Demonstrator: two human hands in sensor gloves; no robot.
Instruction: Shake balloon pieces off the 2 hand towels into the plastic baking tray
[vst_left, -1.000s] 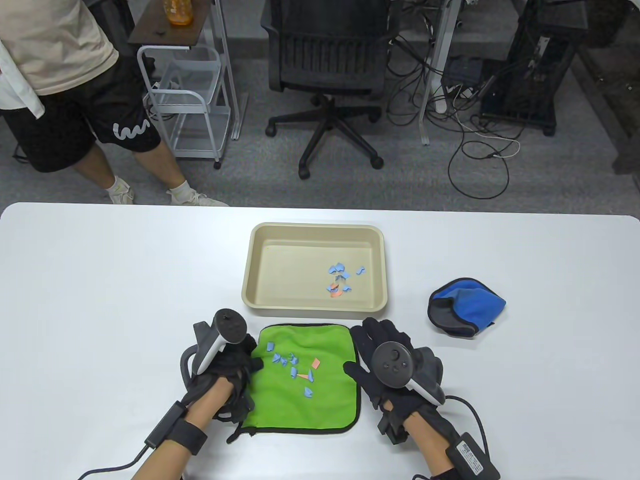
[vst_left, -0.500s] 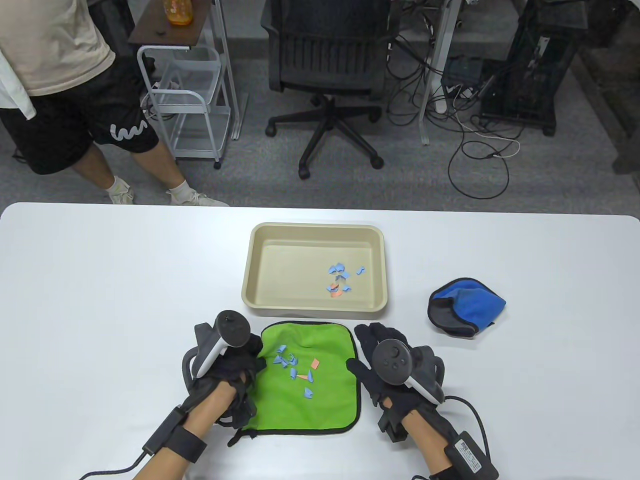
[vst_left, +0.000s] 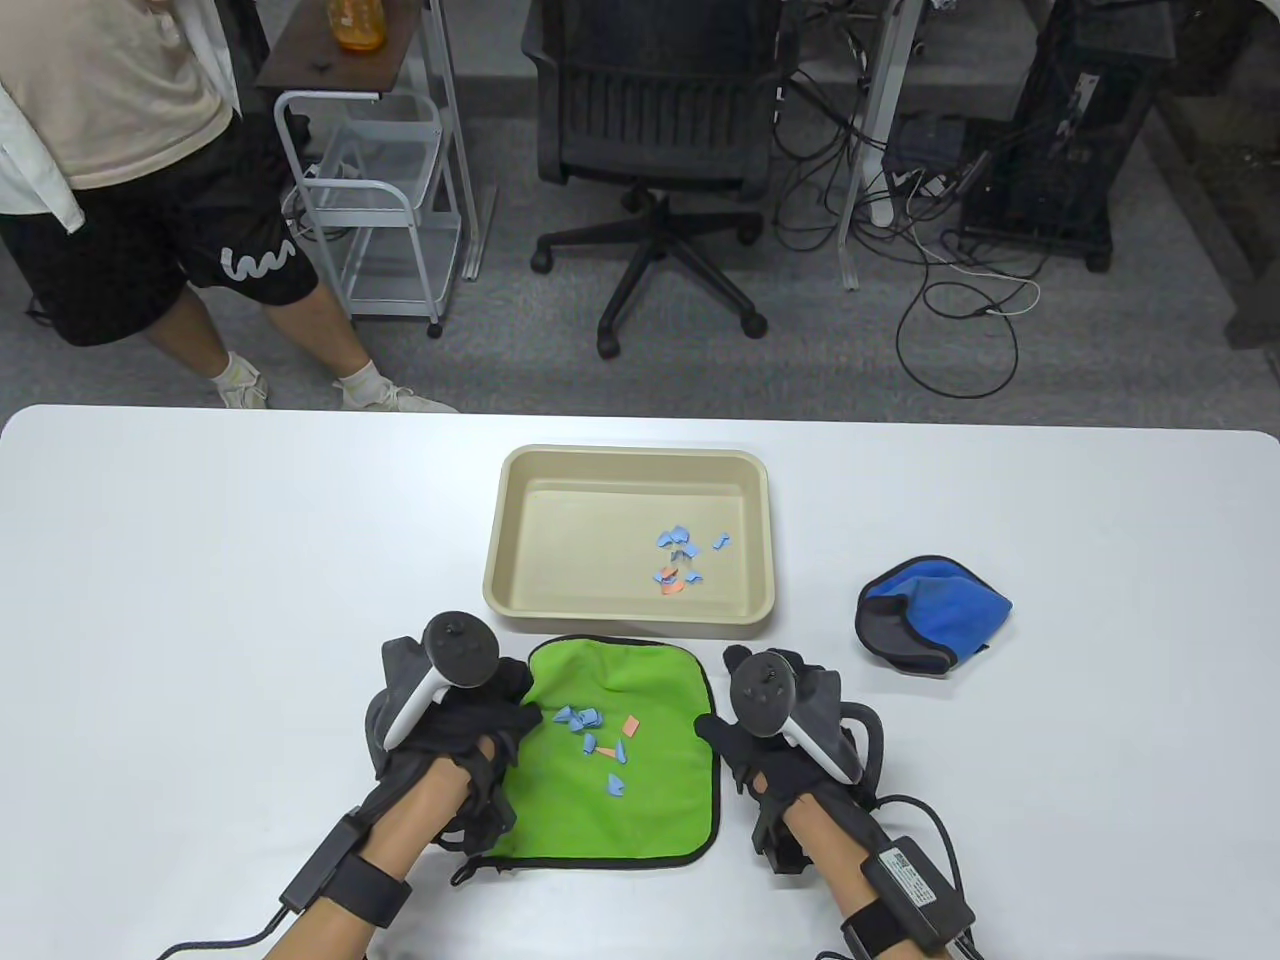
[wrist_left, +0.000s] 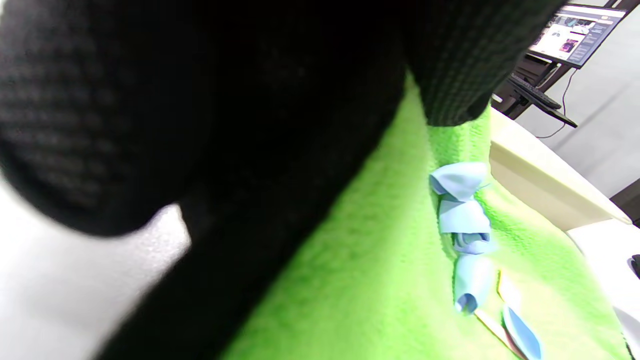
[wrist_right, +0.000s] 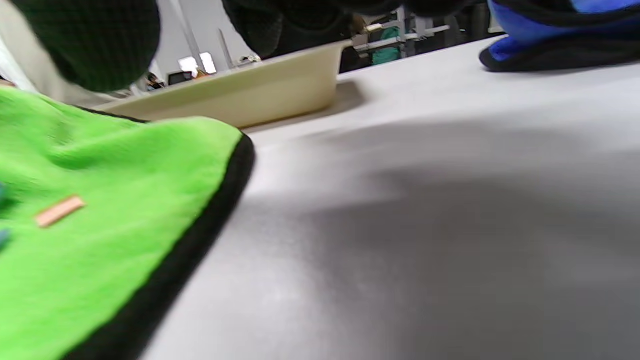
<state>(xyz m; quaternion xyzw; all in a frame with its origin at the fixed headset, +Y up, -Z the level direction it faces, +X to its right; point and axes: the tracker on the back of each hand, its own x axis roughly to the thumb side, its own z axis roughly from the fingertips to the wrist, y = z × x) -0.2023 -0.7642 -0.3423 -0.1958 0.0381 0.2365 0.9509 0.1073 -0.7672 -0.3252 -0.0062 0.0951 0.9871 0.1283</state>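
At the surface's near edge, green towel lies flat with balloon pieces on it; left hand presses its left side, right hand beside the right hem, grip unclear. Lift both sides evenly, cupping the pieces. Beyond: tray; blue towel crumpled toward the right edge.

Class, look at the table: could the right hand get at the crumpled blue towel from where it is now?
Probably yes. The right hand sits beside the green towel, and only bare table lies between it and the blue towel.
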